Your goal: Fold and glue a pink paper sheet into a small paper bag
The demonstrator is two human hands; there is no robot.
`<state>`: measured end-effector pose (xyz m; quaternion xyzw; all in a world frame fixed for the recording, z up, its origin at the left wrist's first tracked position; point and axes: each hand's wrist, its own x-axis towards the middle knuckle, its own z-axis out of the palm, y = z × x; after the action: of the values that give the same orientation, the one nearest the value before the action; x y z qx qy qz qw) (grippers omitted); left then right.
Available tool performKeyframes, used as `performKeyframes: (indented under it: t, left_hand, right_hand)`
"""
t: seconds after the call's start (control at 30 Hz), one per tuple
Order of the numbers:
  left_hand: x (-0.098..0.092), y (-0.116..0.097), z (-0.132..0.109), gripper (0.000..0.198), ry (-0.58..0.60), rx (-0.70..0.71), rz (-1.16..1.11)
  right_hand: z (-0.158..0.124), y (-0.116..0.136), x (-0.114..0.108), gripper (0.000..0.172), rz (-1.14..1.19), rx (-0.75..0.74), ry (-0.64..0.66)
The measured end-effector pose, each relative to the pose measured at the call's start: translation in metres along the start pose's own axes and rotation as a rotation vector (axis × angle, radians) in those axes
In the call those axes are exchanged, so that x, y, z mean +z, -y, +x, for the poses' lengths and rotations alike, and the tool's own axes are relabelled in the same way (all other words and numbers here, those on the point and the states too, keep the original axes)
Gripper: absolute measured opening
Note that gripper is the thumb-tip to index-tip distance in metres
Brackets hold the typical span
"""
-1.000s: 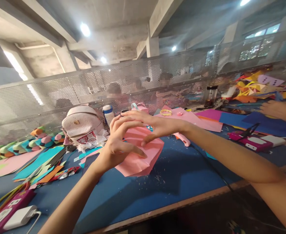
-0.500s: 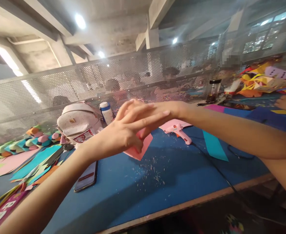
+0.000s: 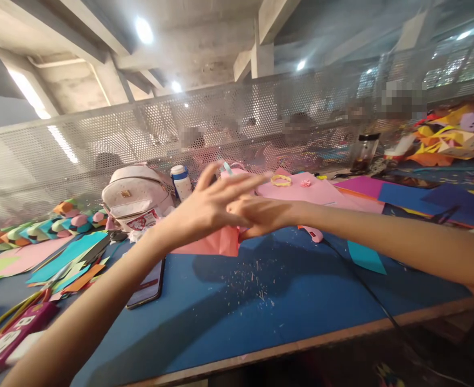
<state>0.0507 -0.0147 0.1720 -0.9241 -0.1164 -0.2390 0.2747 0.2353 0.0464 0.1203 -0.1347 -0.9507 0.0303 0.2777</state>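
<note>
A folded sheet of pink paper (image 3: pixel 224 242) hangs just below my two hands, above the blue table. My left hand (image 3: pixel 204 212) has its upper fingers stretched out, while its thumb side presses against the paper. My right hand (image 3: pixel 263 212) reaches in from the right with its fingers closed at the paper's edge, partly behind my left fingers. Where exactly the fingertips grip is hidden. Partly covered by my right forearm, a pink glue gun (image 3: pixel 312 234) lies on the table. White scraps (image 3: pixel 253 282) are scattered beneath the hands.
A phone (image 3: pixel 148 285) lies left of centre. Behind it stand a white backpack (image 3: pixel 138 188) and a bottle (image 3: pixel 181 183). Coloured paper (image 3: pixel 71 263) and a purple case (image 3: pixel 19 333) are at left. A black cord (image 3: pixel 366 287) crosses the table's right side.
My right hand has come lower and the wrist is less raised. The pink paper has turned and shows a wider side to the left. The view has shifted slightly left.
</note>
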Motion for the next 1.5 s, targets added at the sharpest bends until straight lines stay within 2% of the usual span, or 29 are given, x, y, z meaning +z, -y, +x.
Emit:
performKeyframes:
  t: [0.03, 0.1, 0.13, 0.2, 0.27, 0.33, 0.4, 0.5, 0.63, 0.8, 0.9, 1.03, 1.23, 1.5]
  left_hand:
    - [-0.007, 0.002, -0.002, 0.023, -0.116, -0.068, 0.018]
    - [-0.017, 0.002, -0.009, 0.028, -0.357, -0.214, 0.065]
    - [-0.018, 0.0, -0.013, 0.03, -0.473, -0.274, 0.094]
    - [-0.01, -0.009, -0.025, 0.035, -0.618, -0.344, 0.146]
    - [0.008, -0.02, -0.04, 0.033, -0.641, -0.341, 0.149]
    - [0.03, -0.031, -0.056, 0.03, -0.633, -0.369, 0.109]
    - [0.05, -0.039, -0.072, 0.029, -0.605, -0.452, 0.041]
    - [0.074, -0.051, -0.091, 0.031, -0.556, -0.582, -0.117]
    - [0.093, -0.069, -0.103, 0.027, -0.495, -0.684, -0.29]
    - [0.106, -0.083, -0.103, 0.024, -0.584, -0.946, -0.575]
    - [0.11, -0.085, -0.102, 0.015, -0.607, -1.023, -0.651]
    - [0.111, -0.086, -0.104, 0.013, -0.566, -1.02, -0.649]
    - [0.112, -0.088, -0.107, 0.025, -0.546, -0.927, -0.531]
    - [0.11, -0.077, -0.11, 0.038, -0.523, -0.599, -0.294]
  right_hand:
    - [-0.001, -0.001, -0.004, 0.007, 0.007, -0.066, 0.1]
    - [-0.006, -0.004, -0.006, 0.011, 0.02, -0.095, 0.161]
    - [-0.01, -0.005, -0.004, 0.011, 0.025, -0.062, 0.125]
    - [-0.019, -0.006, 0.006, 0.007, 0.044, 0.022, 0.022]
    - [-0.029, -0.004, 0.02, 0.003, 0.081, 0.101, -0.102]
    - [-0.039, 0.0, 0.035, 0.007, 0.138, 0.18, -0.241]
    - [-0.046, 0.005, 0.051, 0.01, 0.203, 0.221, -0.339]
    - [-0.055, 0.011, 0.07, 0.012, 0.293, 0.205, -0.35]
    - [-0.064, 0.018, 0.086, 0.019, 0.366, 0.186, -0.326]
    - [-0.071, 0.021, 0.094, 0.025, 0.388, 0.194, -0.355]
    - [-0.074, 0.02, 0.097, 0.025, 0.353, 0.227, -0.392]
    - [-0.075, 0.02, 0.101, 0.027, 0.316, 0.208, -0.411]
    - [-0.071, 0.024, 0.102, 0.02, 0.303, 0.178, -0.473]
    - [-0.072, 0.024, 0.103, 0.022, 0.312, 0.181, -0.454]
